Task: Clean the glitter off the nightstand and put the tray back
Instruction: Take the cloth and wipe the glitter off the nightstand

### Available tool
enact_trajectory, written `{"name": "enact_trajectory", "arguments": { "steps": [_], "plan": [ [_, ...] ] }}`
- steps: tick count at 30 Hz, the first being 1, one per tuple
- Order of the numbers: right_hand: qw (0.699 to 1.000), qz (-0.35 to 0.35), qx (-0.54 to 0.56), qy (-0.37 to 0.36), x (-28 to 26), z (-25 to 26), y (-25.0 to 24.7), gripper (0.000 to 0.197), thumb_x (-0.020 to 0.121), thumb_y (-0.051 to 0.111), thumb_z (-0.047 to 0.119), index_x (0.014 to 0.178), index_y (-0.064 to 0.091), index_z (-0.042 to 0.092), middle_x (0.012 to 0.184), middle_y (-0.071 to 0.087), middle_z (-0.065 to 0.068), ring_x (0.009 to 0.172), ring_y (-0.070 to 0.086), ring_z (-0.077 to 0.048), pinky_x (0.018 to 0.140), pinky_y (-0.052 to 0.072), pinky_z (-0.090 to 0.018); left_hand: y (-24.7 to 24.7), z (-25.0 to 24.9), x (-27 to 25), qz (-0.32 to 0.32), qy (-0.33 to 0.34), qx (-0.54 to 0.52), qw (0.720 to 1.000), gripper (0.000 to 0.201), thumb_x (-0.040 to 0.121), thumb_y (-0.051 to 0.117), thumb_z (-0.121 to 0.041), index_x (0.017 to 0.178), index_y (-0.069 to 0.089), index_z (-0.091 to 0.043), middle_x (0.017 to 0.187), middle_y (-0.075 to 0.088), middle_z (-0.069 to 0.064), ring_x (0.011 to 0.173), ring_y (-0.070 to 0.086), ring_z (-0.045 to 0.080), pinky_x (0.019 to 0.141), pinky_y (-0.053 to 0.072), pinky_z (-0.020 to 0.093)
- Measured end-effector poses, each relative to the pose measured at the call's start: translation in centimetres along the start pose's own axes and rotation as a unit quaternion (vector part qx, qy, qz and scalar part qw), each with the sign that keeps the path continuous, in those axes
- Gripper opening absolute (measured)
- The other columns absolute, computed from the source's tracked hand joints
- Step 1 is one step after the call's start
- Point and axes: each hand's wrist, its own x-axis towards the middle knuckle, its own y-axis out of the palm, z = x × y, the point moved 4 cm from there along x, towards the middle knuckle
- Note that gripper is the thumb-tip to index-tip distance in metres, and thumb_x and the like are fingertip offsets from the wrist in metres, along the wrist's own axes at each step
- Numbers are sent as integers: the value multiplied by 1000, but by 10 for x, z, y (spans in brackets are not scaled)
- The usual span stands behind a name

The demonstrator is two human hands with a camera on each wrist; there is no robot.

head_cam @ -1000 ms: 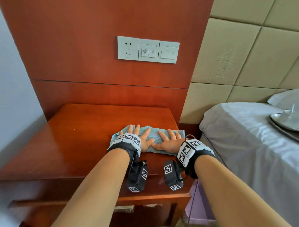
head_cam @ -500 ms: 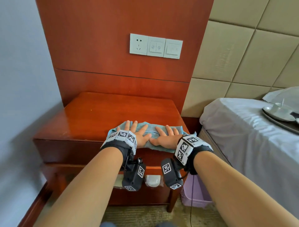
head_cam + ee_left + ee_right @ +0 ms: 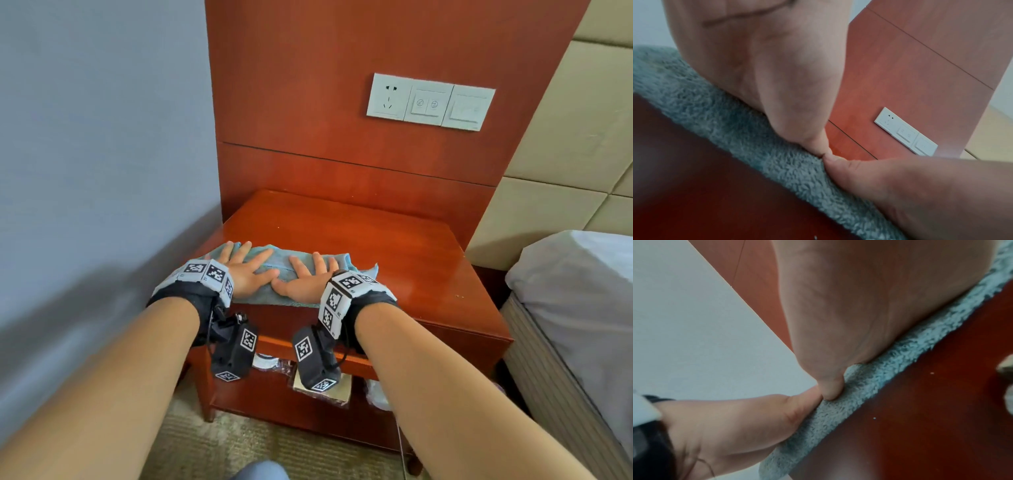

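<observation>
A light blue cloth (image 3: 284, 265) lies at the front left edge of the reddish wooden nightstand (image 3: 394, 246). My left hand (image 3: 245, 267) presses flat on its left part, fingers straight and spread. My right hand (image 3: 310, 279) presses flat on its right part, and the two thumbs touch. The wrist views show the fluffy cloth (image 3: 748, 138) (image 3: 869, 386) squeezed under each palm at the nightstand's edge. Tiny pale specks of glitter (image 3: 874, 418) dot the dark wood near the cloth. The tray is out of view.
A grey wall (image 3: 102, 137) stands close on the left. A white socket and switch panel (image 3: 430, 101) sits on the wood panel behind. A bed with grey sheet (image 3: 582, 291) is on the right. Small packets (image 3: 325, 387) lie on the nightstand's lower shelf.
Both hands have slid the cloth leftward along the front edge of the nightstand. My view has turned left, so the tray on the bed has left the frame.
</observation>
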Motion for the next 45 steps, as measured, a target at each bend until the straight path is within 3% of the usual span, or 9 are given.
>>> {"name": "enact_trajectory", "arguments": {
  "steps": [8, 12, 15, 24, 28, 32, 38, 45],
  "plan": [
    [999, 22, 19, -43, 34, 38, -12, 79, 77, 31, 80, 147, 10, 51, 162, -6, 8, 148, -15, -28, 115, -8, -59, -12, 39, 30, 11, -29, 5, 1000, 66, 93, 18, -68, 151, -4, -46, 163, -10, -6, 150, -15, 25, 118, -5, 53],
    [997, 53, 23, -54, 52, 52, -21, 79, 79, 33, 78, 148, 8, 49, 162, -7, 6, 148, -16, -29, 117, -9, -56, -10, 56, 58, 31, -33, 41, 998, 80, 78, 8, -76, 151, -6, -45, 163, -13, 3, 149, -16, 33, 122, -3, 49],
    [996, 58, -8, -67, 65, 56, -30, 81, 80, 33, 78, 149, 2, 49, 161, -13, 8, 147, -18, -28, 117, -9, -56, -14, 59, 73, 35, -51, 19, 998, 68, 93, 18, -67, 151, -9, -43, 163, -13, 4, 150, -10, 35, 122, 0, 47],
    [994, 92, -6, -53, 102, 41, -49, 87, 71, 32, 84, 147, 3, 53, 161, -12, 10, 148, -19, -24, 114, -4, -62, -47, 30, 105, 72, -43, 113, 990, 70, 97, 25, -60, 154, -7, -36, 163, -9, 8, 149, 1, 39, 119, 4, 49],
    [996, 88, 24, -24, 109, 4, -58, 86, 70, 32, 85, 146, 4, 55, 161, -12, 12, 148, -18, -22, 113, -5, -63, -52, -17, 111, 56, -15, 127, 990, 67, 98, 25, -58, 155, -3, -33, 163, -5, 10, 148, -1, 40, 120, 2, 48],
    [994, 93, 50, 17, 101, -59, -70, 84, 76, 35, 81, 148, 5, 51, 161, -12, 9, 148, -19, -24, 116, -10, -57, -45, -79, 110, 48, 25, 123, 991, 66, 97, 23, -60, 154, -1, -37, 163, -6, 7, 148, -5, 40, 119, -2, 50],
    [991, 70, 80, 77, 64, -153, -72, 86, 73, 35, 83, 148, 7, 51, 162, -9, 11, 148, -17, -21, 118, -12, -51, -21, -168, 95, 51, 88, 101, 990, 67, 96, 22, -63, 153, -2, -39, 163, -8, 5, 148, -11, 39, 118, -6, 54],
    [991, 48, 65, 104, 12, -219, -64, 88, 72, 36, 84, 147, 3, 52, 161, -11, 11, 148, -18, -22, 119, -10, -52, -4, -232, 42, 44, 122, 108, 986, 65, 97, 20, -60, 154, -2, -37, 163, -7, 6, 149, -10, 38, 118, -4, 53]
  ]
}}
